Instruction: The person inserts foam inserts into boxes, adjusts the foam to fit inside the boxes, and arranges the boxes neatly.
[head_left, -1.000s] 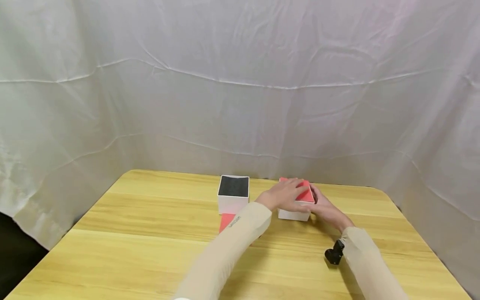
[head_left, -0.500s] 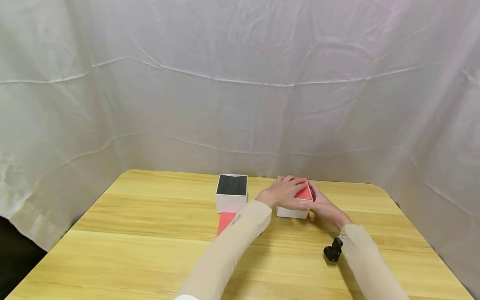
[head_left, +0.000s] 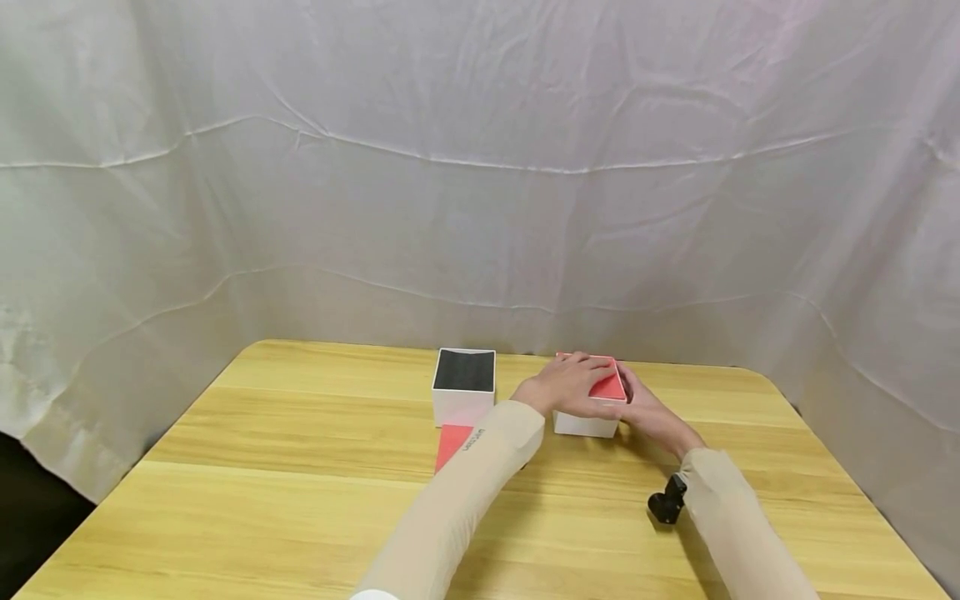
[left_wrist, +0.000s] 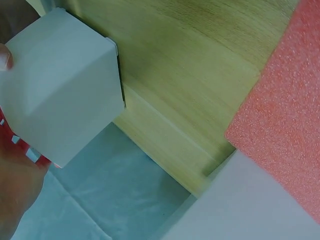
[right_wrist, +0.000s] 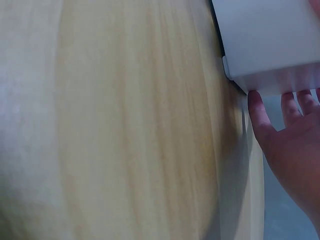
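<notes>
Over the last second the red lid (head_left: 606, 386) has settled from a slight tilt to lie flatter on its white box (head_left: 587, 425), and both hands have stayed on it with hardly any shift. The box stands near the far edge of the table (head_left: 300, 492), a little right of the middle. The left hand (head_left: 564, 387) lies over the top of the lid, palm down, its fingers reaching across the red surface and bent over it. The right hand (head_left: 651, 414) is pressed against the box's right side, fingers laid along the wall; in the right wrist view its fingertips (right_wrist: 257, 102) rest against the lower white edge of the box (right_wrist: 270, 40). I cannot tell whether either hand truly grips or merely presses.

Just to the left, a second white box (head_left: 465, 392) stands open, showing a black lining inside, close to the far edge and apart from the first. A flat red foam sheet (head_left: 452, 442) lies on the table touching that box's near side, partly hidden by the left sleeve (head_left: 465, 500); the left wrist view shows its grainy surface (left_wrist: 285, 110) close up. White cloth (head_left: 480, 167) hangs behind and beside the table
</notes>
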